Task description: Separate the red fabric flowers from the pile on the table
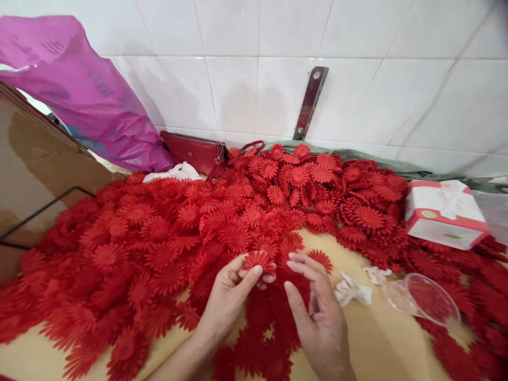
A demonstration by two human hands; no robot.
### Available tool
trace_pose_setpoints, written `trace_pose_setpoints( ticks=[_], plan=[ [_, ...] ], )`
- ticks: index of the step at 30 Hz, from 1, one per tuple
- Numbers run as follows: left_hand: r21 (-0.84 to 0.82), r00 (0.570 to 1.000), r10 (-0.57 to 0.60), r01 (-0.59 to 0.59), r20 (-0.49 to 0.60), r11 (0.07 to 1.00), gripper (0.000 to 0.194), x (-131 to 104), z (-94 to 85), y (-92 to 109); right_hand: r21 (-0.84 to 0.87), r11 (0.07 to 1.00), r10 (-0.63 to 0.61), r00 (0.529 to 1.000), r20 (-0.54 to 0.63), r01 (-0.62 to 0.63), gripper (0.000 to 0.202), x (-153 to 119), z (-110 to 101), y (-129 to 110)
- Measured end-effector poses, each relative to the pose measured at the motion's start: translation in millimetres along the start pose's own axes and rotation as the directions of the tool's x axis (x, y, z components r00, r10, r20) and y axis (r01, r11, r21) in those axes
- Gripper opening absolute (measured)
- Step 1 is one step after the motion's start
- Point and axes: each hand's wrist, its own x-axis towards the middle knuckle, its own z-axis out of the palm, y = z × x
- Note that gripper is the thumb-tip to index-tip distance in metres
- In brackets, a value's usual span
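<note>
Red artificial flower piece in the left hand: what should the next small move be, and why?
Probably bring the right hand in to steady the red artificial flower piece: the left hand alone pinches it, while the right hand is close by, thumb and fingers apart, holding nothing visible.

Up in the upper left of the frame, dark lettering [53,48] runs across the purple bag [115,119]: a few strokes near the top look like "UN" or "LIN", the rest lost in creases. Over to the right, the tissue box [440,236] shows a green oval label [428,214] and a green mark [452,236], both too small to read!
</note>
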Motion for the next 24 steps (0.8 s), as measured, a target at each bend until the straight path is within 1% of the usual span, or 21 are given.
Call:
trace_pose_setpoints(
  ticks=[1, 2, 5, 8, 10, 12, 15, 18, 20, 24],
  plan=[
    [0.005, 1.000, -0.001, 0.001, 0.008, 1.000, 0.038, -0.1, 0.4, 0.2, -0.010, 1.000, -0.013, 1.000, 0.014, 0.013, 0.026, -0.1, 0.4, -0.7],
    [0.011, 1.000, 0.001, -0.001, 0.011, 1.000, 0.037, -0.3, 0.7, 0.3, -0.019, 0.999, -0.026, 0.999, 0.024, 0.027, 0.026, -0.1, 0.6, -1.5],
    [0.022, 1.000, 0.001, -0.001, 0.000, 1.000, 0.041, -1.4, 1.4, 0.3, -0.034, 0.998, -0.055, 0.998, 0.037, 0.056, 0.026, 0.5, 0.3, -4.4],
    [0.022, 1.000, -0.018, 0.018, -0.013, 1.000, 0.044, -1.6, 1.9, -0.3, -0.034, 0.998, -0.059, 0.998, 0.038, 0.060, 0.027, 0.8, -0.4, -6.1],
    [0.017, 1.000, -0.019, 0.019, 0.008, 1.000, 0.043, -2.0, 2.0, -1.3, -0.022, 0.998, -0.059, 0.997, 0.040, 0.060, 0.028, 0.5, -0.5, -6.1],
    [0.019, 0.998, -0.007, 0.006, 0.057, 1.000, 0.039, -3.3, 2.1, -2.5, -0.011, 0.998, -0.054, 0.997, 0.058, 0.055, 0.030, 0.1, -0.2, -5.2],
    [0.047, 0.991, 0.005, -0.012, 0.131, 0.999, 0.036, -6.4, 1.6, -3.8, 0.024, 1.000, 0.011, 0.997, 0.081, -0.013, 0.028, 0.2, 0.5, -4.1],
    [0.102, 0.987, 0.026, -0.043, 0.162, 0.994, 0.036, -8.3, 0.9, -3.9, 0.136, 0.981, 0.126, 0.986, 0.108, -0.140, 0.012, 2.3, 0.6, -4.9],
    [0.139, 0.985, 0.056, -0.079, 0.164, 0.987, 0.037, -8.4, 0.4, -3.8, 0.212, 0.955, 0.179, 0.974, 0.140, -0.206, 0.003, 3.9, 0.9, -6.7],
    [0.186, 0.983, 0.106, -0.132, 0.147, 0.973, 0.040, -7.2, -0.2, -5.2, 0.299, 0.927, 0.198, 0.972, 0.126, -0.227, 0.008, 4.3, 2.6, -9.6]
  ],
)
